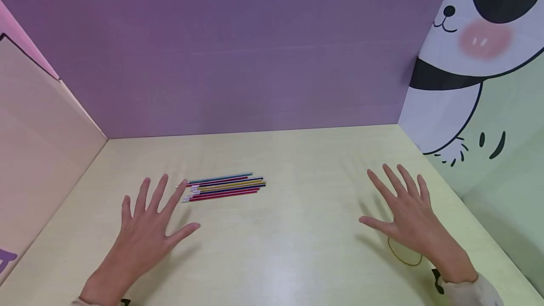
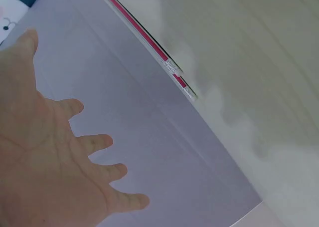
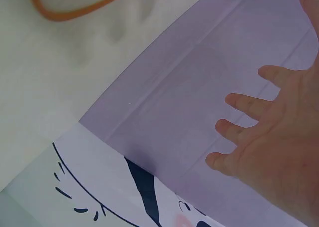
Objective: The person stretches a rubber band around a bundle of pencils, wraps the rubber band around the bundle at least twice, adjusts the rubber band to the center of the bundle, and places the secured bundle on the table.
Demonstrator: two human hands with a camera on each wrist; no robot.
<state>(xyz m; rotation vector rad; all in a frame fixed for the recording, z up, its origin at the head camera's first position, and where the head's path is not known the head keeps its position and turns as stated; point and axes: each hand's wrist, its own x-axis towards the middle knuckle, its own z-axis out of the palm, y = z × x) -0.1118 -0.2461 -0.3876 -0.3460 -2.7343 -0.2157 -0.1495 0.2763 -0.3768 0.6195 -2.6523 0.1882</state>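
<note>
Several pencils [image 1: 229,186] in red, blue, yellow and dark colours lie side by side on the table, their pale eraser ends towards the left. My left hand [image 1: 146,233] is spread above the table just left of them, its index fingertip near their ends in the head view. Pencil ends [image 2: 172,66] also show in the left wrist view, apart from the palm. On the right, my other hand [image 1: 412,216] hovers with fingers spread, holding nothing. A thin yellow rubber band [image 1: 405,262] lies on the table below it, partly hidden by that hand; the right wrist view shows its loop [image 3: 65,17] blurred.
The pale wooden table [image 1: 280,230] meets a purple wall [image 1: 255,60] at the back. A pinkish panel [image 1: 38,145] stands at the left, and a green panel with a panda drawing [image 1: 510,155] stands at the right.
</note>
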